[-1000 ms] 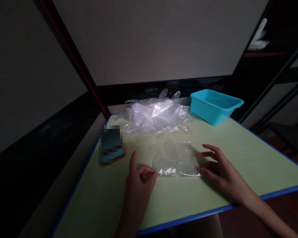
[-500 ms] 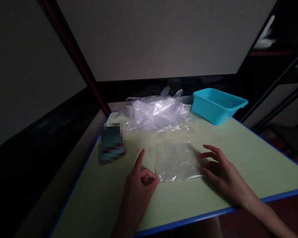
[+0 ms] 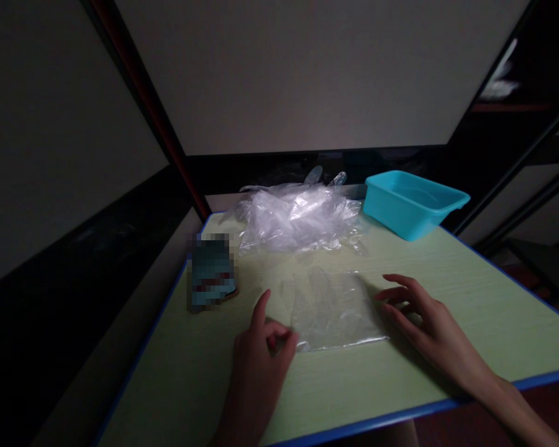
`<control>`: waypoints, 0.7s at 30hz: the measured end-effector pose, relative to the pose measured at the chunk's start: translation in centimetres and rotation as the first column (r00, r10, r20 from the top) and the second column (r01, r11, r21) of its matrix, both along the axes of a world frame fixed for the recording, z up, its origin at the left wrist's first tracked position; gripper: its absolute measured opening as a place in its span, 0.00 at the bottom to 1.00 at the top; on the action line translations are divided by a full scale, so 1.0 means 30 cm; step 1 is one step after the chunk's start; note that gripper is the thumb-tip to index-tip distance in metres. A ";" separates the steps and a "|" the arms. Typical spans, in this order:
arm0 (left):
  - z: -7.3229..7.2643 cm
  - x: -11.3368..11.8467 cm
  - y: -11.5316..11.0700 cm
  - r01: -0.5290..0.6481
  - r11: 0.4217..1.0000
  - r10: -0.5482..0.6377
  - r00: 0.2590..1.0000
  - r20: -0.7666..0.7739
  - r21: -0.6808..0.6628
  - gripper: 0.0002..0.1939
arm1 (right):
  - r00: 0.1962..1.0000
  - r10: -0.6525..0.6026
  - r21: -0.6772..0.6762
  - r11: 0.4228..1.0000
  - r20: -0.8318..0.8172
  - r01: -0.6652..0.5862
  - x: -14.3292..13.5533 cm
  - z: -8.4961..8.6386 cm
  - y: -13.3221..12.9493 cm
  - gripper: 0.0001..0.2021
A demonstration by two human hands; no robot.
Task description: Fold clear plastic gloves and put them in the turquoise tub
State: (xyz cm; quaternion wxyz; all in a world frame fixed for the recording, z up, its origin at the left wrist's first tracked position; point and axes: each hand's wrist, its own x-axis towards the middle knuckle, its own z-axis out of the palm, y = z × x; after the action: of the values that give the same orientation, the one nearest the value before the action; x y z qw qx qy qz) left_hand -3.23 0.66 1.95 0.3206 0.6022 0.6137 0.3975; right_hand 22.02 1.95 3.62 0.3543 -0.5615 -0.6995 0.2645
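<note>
A clear plastic bag [image 3: 338, 310] lies flat on the pale green table, with what looks like a folded clear glove on or in it. At its lower left corner, my left hand [image 3: 263, 354] pinches the plastic between thumb and a finger, while the index finger points up. My right hand [image 3: 419, 316] is beside the bag's right edge, its fingers curved and apart, with nothing seen in them. Beyond the bag, a crumpled heap of clear plastic gloves [image 3: 298, 217] lies at the table's back.
A turquoise basin [image 3: 400, 214] stands at the back right of the table [image 3: 447, 279]. At the left edge lies a blurred, phone-like flat object [image 3: 212, 270]. Pale panels rise behind the table, and a dark shelf holding something white is at the upper right.
My right hand has moved slightly right, and its fingers have come away from the bag's edge. My left hand keeps its pinch at the corner. The view has shifted slightly.
</note>
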 end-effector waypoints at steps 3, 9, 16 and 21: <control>-0.017 0.012 0.007 -0.010 0.999 0.010 1.000 -0.009 0.040 0.37 | 1.000 -0.006 0.010 1.000 0.018 0.006 0.004 -0.015 0.004 0.17; -0.014 0.012 0.000 0.011 0.997 -0.011 1.000 -0.003 0.074 0.36 | 0.997 -0.018 0.030 0.999 0.072 0.016 0.004 -0.036 0.003 0.15; -0.014 0.007 0.000 0.013 0.997 -0.010 0.999 -0.038 0.078 0.34 | 0.990 0.043 0.046 0.998 0.136 -0.050 0.000 -0.041 0.007 0.16; -0.010 0.013 -0.004 0.012 0.993 -0.007 0.999 -0.047 0.114 0.34 | 0.979 0.057 0.061 0.996 0.197 -0.070 0.001 -0.049 0.007 0.18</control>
State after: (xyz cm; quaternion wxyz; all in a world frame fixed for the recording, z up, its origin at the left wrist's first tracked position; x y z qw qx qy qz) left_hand -2.84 0.55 1.66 0.2731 0.6315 0.5944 0.4163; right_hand 22.04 2.17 2.14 0.2942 -0.5497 -0.7570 0.1955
